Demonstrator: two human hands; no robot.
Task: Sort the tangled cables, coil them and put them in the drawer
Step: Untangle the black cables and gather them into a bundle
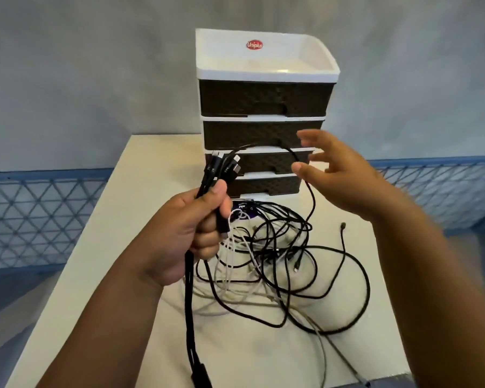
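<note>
My left hand (pixel 185 233) grips a bunch of black cables (pixel 217 170) held upright, their plug ends sticking out above my fist and the cords hanging down past my wrist. One black strand loops from the bunch toward my right hand (pixel 339 177), which is raised with fingers spread, blurred, the thumb touching or just beside that loop. A tangled pile of black and white cables (pixel 280 261) lies on the white table (pixel 101 270). Behind it stands a drawer unit (pixel 263 102) with several dark drawers, all closed, and a white top tray.
A purple and white item (pixel 244 212) lies partly under the tangle by the unit's base. A loose black cable end (pixel 343 226) rests at the right. A blue lattice railing (pixel 39 214) runs behind the table on both sides; a grey wall stands beyond.
</note>
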